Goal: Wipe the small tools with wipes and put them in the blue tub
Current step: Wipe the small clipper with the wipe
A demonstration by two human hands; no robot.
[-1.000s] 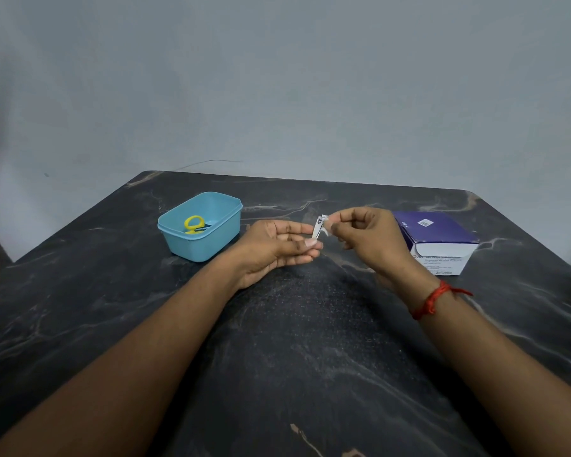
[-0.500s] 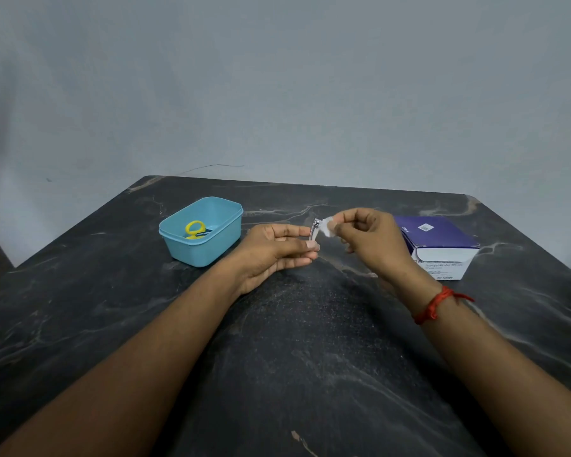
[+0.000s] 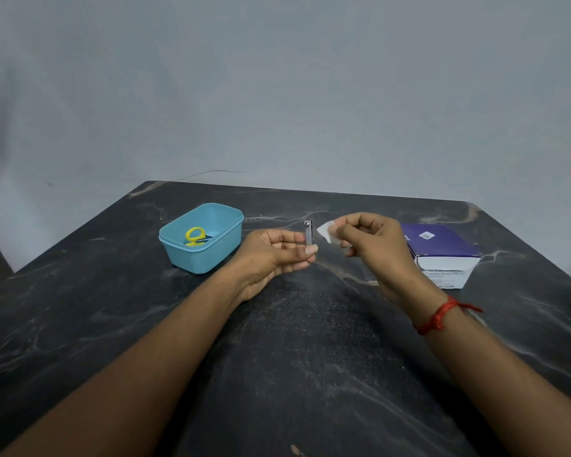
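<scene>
Left hand (image 3: 277, 255) pinches a nail clipper (image 3: 308, 233) upright above the table (image 3: 80, 308); right hand (image 3: 366, 239) pinches a wipe (image 3: 325, 231) just beside it. Wiping looks nearly done; next, drop the clipper into the tub (image 3: 201, 238) at left, which holds scissors (image 3: 196, 236).

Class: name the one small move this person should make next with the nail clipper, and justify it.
Probably the left hand should carry the small silver metal nail clipper across to the open light-blue plastic tub and drop it in: the right hand holds the small white wipe clear of it, and yellow-handled scissors already lie inside.
</scene>
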